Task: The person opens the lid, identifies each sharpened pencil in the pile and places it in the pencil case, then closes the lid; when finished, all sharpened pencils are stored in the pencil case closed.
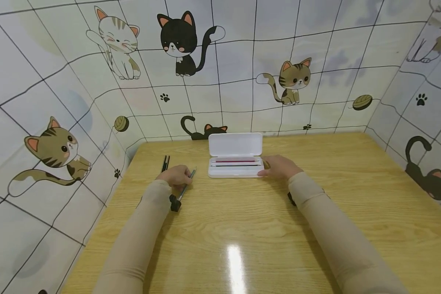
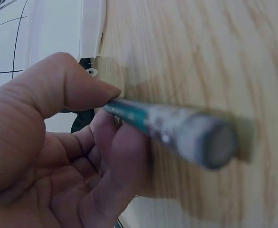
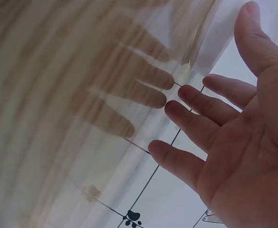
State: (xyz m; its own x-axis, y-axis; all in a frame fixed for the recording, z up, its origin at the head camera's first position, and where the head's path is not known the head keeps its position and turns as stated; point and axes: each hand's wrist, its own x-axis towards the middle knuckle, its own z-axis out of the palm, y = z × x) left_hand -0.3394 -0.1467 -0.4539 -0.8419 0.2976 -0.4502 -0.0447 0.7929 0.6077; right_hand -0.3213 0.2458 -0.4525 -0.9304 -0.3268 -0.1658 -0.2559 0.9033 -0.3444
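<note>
My left hand (image 1: 174, 175) pinches a green pencil (image 1: 186, 186) between thumb and fingertips, held at a slant left of the case. In the left wrist view, the blunt end of the pencil (image 2: 177, 130) points toward the camera. An open white pencil case (image 1: 228, 173) lies at the back of the table with its lid raised, holding a red pencil (image 1: 235, 161) and a dark one (image 1: 237, 165). At the case's right end is my right hand (image 1: 279, 166), its thumb by the edge. Its fingers (image 3: 188, 121) are extended and spread in the right wrist view.
Two dark, slim sticks (image 1: 165, 163) lie just beyond my left hand, partly hidden by it. The wooden table (image 1: 220, 220) meets a cat-patterned wall covering (image 1: 239, 94) at the back and sides.
</note>
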